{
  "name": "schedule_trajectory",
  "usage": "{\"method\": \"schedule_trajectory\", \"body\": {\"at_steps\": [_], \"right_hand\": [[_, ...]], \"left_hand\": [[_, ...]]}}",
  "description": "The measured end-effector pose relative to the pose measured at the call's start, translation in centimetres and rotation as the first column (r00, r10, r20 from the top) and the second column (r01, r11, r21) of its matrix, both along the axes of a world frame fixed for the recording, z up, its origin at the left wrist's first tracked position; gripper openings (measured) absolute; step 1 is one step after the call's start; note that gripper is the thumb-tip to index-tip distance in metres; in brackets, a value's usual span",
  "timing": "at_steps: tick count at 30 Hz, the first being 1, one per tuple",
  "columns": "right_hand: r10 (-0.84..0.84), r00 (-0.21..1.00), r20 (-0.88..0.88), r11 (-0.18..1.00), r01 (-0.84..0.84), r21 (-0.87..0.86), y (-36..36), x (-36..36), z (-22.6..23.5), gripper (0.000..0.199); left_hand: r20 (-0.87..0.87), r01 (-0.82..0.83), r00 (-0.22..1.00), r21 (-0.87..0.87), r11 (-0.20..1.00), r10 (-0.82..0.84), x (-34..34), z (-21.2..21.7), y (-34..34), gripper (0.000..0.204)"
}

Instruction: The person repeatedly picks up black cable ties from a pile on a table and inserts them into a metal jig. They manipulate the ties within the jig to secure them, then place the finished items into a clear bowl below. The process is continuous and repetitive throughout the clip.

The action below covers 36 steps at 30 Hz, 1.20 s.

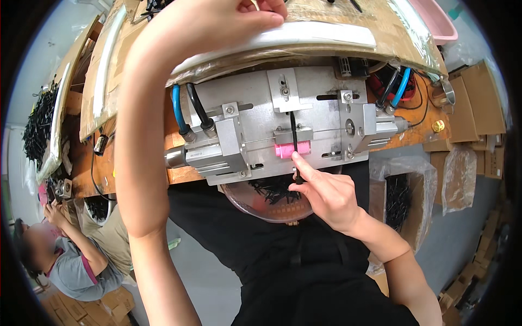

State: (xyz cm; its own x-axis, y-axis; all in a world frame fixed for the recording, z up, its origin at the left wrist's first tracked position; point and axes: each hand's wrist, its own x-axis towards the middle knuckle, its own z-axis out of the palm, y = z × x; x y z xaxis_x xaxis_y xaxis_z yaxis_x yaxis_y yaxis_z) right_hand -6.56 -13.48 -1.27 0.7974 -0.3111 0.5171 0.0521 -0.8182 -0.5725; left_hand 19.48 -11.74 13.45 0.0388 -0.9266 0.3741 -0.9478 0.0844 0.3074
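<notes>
1. Looking down from the head camera, the right hand [326,198] pinches a thin black strip [294,142], holding it upright against a pink block [288,150] on a metal fixture [304,108] at the edge of the counter [418,130].
2. Left hand [239,19] reaches up, fingers closed on a white strip [304,37] lying on cardboard.
3. Clear bowl [244,201] of black pieces sits below the fixture.

Head camera, looking steeply down — close over metal fixture [283,122], fisheye
</notes>
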Motion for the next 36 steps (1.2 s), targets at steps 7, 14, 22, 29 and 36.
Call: {"method": "schedule_trajectory", "body": {"at_steps": [7,14,22,29,36], "right_hand": [[-0.055,0.986,-0.155,0.998,0.055,-0.006,-1.1,-1.4,2.5,0.066],[-0.131,0.982,-0.134,0.977,0.151,0.150,-2.0,-2.6,4.6,0.062],[-0.151,0.987,-0.053,0.962,0.159,0.223,-2.8,-3.4,5.1,0.058],[-0.235,0.960,0.153,0.960,0.254,-0.121,-8.4,-0.4,9.2,0.044],[-0.279,0.950,0.138,0.767,0.307,-0.564,-25.6,11.2,14.9,0.023]], "left_hand": [[-0.091,-0.254,0.967,-0.194,0.948,0.240,-8.2,-4.3,6.3,0.059],[0.169,-0.326,0.933,0.015,0.945,0.319,-16.8,-11.8,10.2,0.066],[0.123,-0.292,0.953,0.138,0.947,0.276,-16.4,-11.7,9.4,0.066],[0.018,-0.151,0.988,-0.144,0.978,0.155,-10.4,-4.4,4.4,0.059],[0.057,0.018,0.998,-0.247,0.969,-0.004,0.8,-1.0,-10.6,0.026]]}}
